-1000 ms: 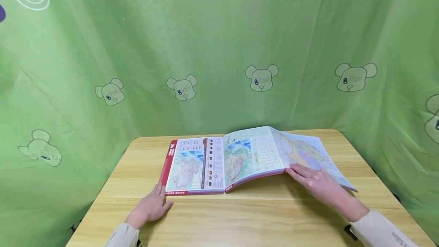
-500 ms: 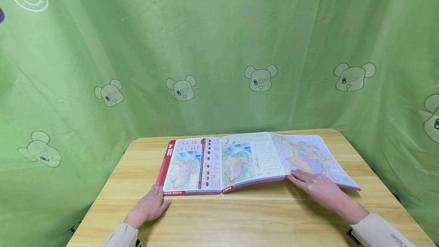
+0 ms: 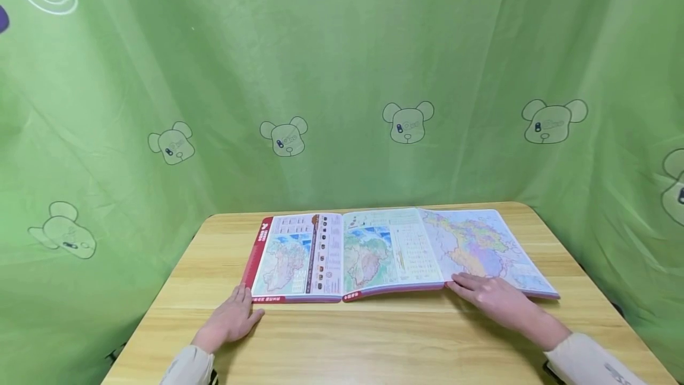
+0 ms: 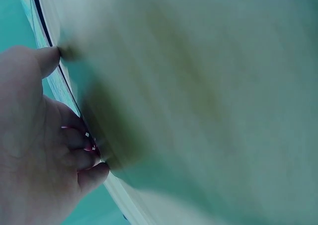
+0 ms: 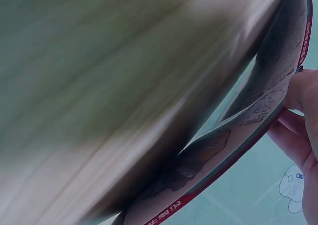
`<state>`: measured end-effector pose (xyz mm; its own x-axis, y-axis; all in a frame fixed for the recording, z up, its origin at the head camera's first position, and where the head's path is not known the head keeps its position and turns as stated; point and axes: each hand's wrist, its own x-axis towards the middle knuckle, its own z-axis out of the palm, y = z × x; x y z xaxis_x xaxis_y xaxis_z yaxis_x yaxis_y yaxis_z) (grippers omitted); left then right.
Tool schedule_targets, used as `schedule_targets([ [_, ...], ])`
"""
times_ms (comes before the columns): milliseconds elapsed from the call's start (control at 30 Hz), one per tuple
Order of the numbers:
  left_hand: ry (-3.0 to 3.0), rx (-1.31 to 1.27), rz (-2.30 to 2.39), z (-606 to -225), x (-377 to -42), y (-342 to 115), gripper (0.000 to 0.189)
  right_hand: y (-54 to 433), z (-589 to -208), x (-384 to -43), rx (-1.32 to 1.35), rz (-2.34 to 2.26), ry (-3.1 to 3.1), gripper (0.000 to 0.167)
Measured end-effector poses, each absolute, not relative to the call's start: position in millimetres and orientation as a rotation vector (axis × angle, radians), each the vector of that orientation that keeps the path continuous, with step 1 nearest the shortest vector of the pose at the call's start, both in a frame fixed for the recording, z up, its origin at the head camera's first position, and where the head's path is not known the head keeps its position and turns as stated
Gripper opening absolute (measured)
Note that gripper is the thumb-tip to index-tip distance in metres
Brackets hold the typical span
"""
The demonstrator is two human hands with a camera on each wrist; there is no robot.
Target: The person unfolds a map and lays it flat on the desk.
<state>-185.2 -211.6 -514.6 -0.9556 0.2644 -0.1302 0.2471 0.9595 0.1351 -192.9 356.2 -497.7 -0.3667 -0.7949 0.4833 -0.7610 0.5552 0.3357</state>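
A folding map (image 3: 369, 254) lies spread across the far half of the table, with three printed panels and a red strip along its left side. The left hand (image 3: 227, 319) rests at the map's near left corner, fingertips on the red border and thumb spread on the wood. At the near edge of the map, by the fold between the middle and right panels, the right hand (image 3: 497, 299) pinches the edge. In the right wrist view the thumb (image 5: 302, 86) is on one side of that edge and a finger (image 5: 290, 140) on the other. The map's underside curves above the table there.
The wooden table (image 3: 342, 343) has rounded far corners. Green curtain cloth (image 3: 342, 64) with bear prints hangs close behind it and along both sides. Bare wood shows in front of the map and at its left.
The raised middle and right panels have come down and lie flatter, their near edge lower with the right hand. The left hand has stayed at its corner, shifting only slightly.
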Motion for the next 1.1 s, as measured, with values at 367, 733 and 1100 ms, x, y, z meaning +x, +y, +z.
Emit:
schedule_targets([
  [367, 2.972, 0.349, 0.186, -513.7, -186.5, -208.7, 0.072, 358.7, -505.0, -196.7, 1.335, -0.105, -2.168, 0.041],
  [733, 2.963, 0.317, 0.188, -511.5, -187.4, -207.7, 0.072, 361.7, -515.1, -201.2, 1.372, -0.135, -2.235, 0.036],
  [1100, 2.955, 0.302, 0.206, -508.0, -187.6, -204.7, 0.071, 360.6, -518.2, -202.4, 1.394, -0.179, -2.336, 0.038],
])
